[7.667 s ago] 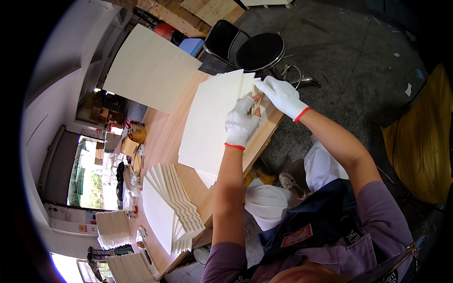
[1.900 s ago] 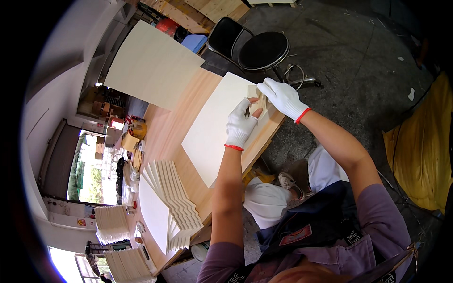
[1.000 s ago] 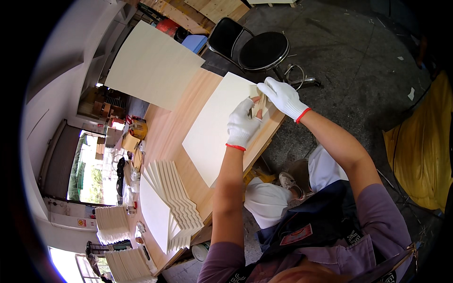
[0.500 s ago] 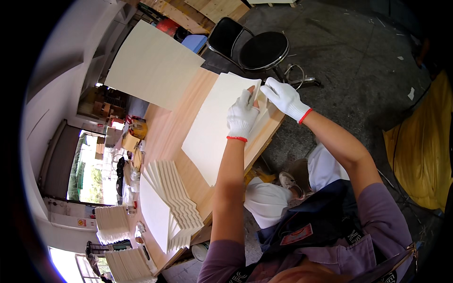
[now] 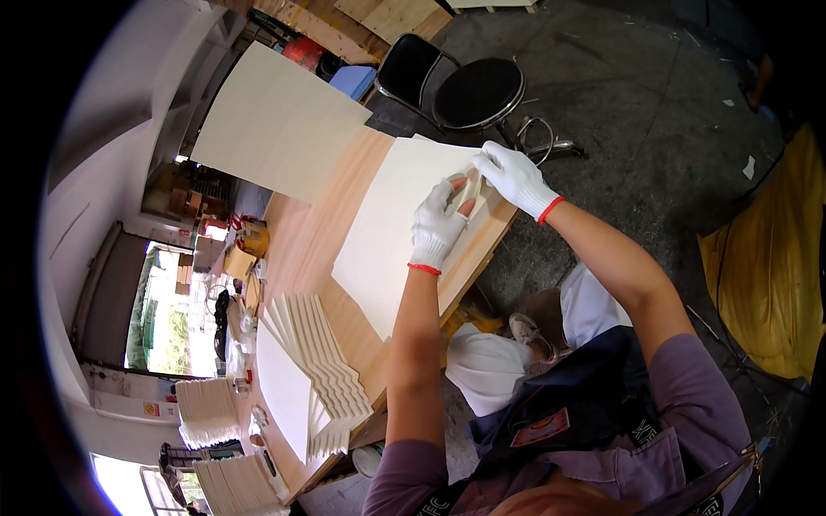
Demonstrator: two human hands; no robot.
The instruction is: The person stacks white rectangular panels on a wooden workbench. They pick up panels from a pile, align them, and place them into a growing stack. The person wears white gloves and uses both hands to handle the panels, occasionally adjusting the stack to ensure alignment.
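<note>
A large cream paper-like sheet [image 5: 400,202] lies on the wooden table, with another sheet's edge showing beneath it. Its right edge is bent up into a narrow fold. My left hand [image 5: 439,225], in a white knitted glove with bare thumb and fingertip showing, rests on this folded edge. Thumb and forefinger are apart there, touching the edge. Farther up, at the far right corner, my right hand [image 5: 514,176] in a matching glove pinches the edge between curled fingers. The fingertips of the right hand are partly hidden.
A fanned stack of folded cream sheets [image 5: 314,370] sits on the near left of the wooden table [image 5: 301,232]. Another large sheet [image 5: 280,120] overhangs the far end. Beyond stands a black chair [image 5: 477,90]. Paper piles [image 5: 206,413] and yellow fabric [image 5: 761,267] flank the scene.
My left hand has slid a little toward me along the folded edge, its forefinger now more bent. The right hand has shifted slightly left, still at the corner.
</note>
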